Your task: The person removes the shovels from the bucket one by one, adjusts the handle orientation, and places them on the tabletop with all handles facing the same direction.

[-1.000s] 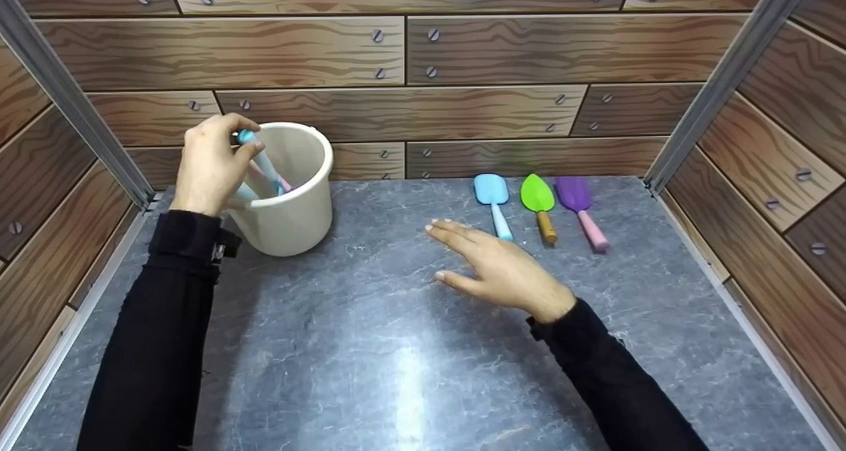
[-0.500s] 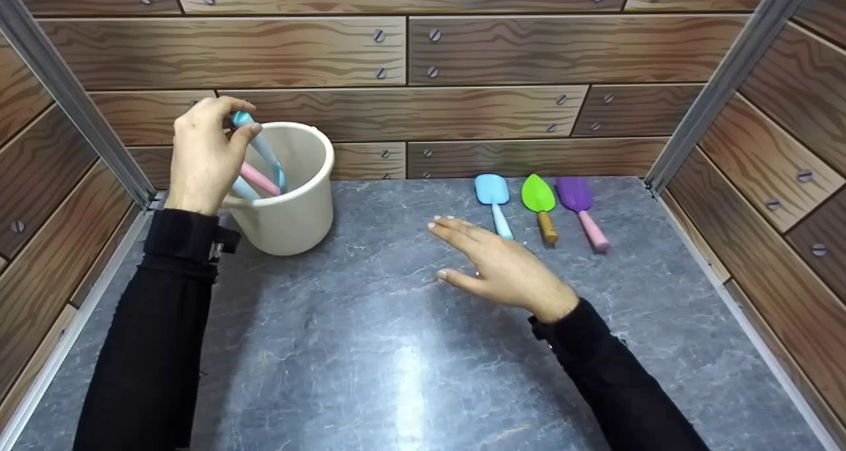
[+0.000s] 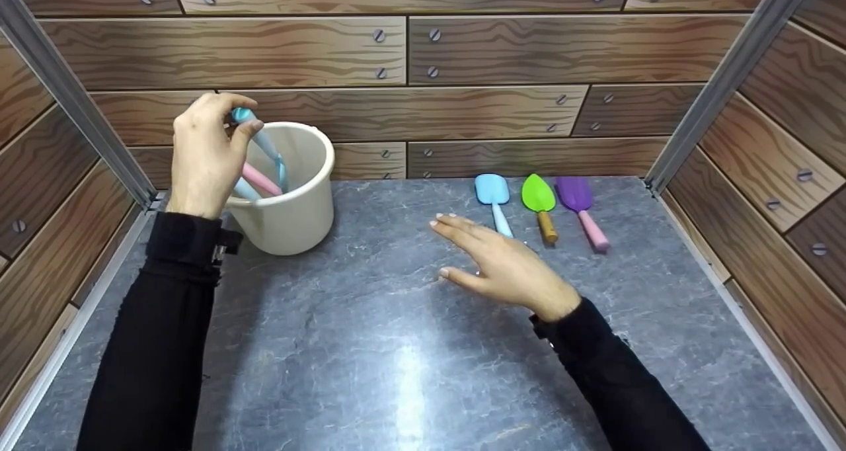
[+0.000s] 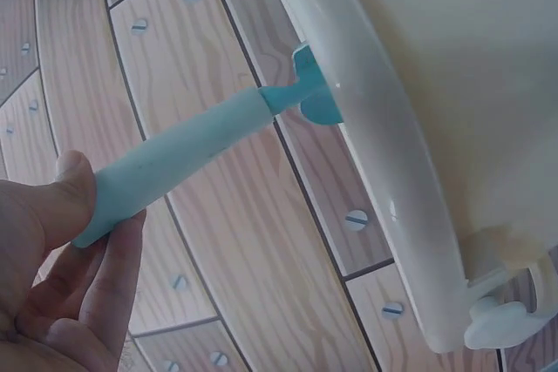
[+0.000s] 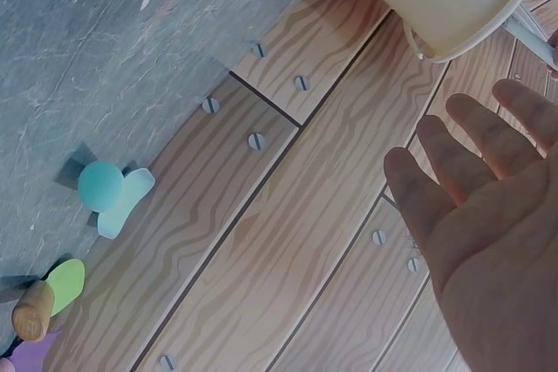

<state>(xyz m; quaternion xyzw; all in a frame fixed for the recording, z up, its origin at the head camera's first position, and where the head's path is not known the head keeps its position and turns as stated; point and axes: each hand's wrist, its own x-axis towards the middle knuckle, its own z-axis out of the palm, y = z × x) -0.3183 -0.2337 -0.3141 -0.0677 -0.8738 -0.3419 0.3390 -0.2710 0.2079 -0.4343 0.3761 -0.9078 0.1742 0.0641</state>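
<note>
My left hand (image 3: 206, 150) pinches the end of a light blue handle (image 3: 262, 141) between thumb and fingers, above the left rim of a cream bucket (image 3: 291, 229). In the left wrist view the handle (image 4: 187, 152) narrows to a teal neck and head, partly hidden behind the bucket rim (image 4: 370, 102), so I cannot tell which kind of tool it is. Beside it in the bucket lean a pink handle (image 3: 262, 180) and another light blue piece (image 3: 245, 190). My right hand (image 3: 505, 266) hovers over the table with fingers straight, holding nothing.
At the back right lie a light blue toy shovel (image 3: 492, 190), a green trowel (image 3: 538, 193) with a brown handle and a purple shovel (image 3: 574, 193) with a pink handle. Wood-patterned walls (image 3: 297, 54) enclose the grey marbled table (image 3: 344, 345).
My left hand has risen slightly with the light blue handle, and more of the pink handle now shows in the bucket. My right hand stays nearly still.
</note>
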